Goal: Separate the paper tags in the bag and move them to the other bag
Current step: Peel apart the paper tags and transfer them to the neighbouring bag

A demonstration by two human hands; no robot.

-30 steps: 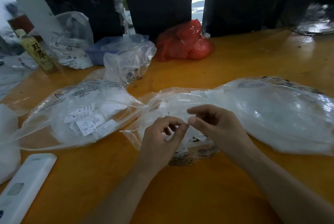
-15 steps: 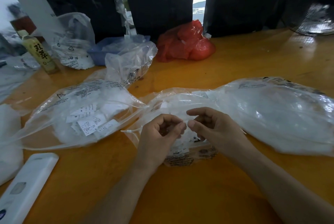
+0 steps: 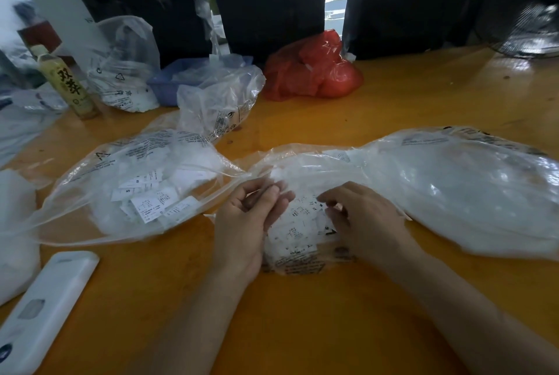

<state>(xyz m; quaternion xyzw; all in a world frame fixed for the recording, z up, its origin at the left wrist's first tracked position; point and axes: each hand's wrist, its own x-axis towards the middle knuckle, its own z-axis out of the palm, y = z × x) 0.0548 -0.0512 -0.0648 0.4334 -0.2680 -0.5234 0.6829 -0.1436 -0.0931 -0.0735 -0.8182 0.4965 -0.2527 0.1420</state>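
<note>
Fan [image 3: 532, 33] blurred; tag print illegible

Counter [image 3: 393, 108], places taken from the middle bag [image 3: 305, 241]: tag-filled bag [image 3: 145, 187] to its left; large bag [image 3: 469, 193] to its right; bottle [image 3: 65, 81], tray [image 3: 169, 81] and knotted bag [image 3: 314, 69] behind it; remote [image 3: 42, 308] at its front left.

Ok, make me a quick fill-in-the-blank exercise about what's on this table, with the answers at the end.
1. The bag at the back, near the dark curtain, is coloured ____.
2. The bottle with a yellow label stands at the table's far ____ side.
3. Loose tags marked S lie inside the clear bag on the ____.
4. The white remote lies nearest the person's ____ hand.

Missing words: red; left; left; left
</note>
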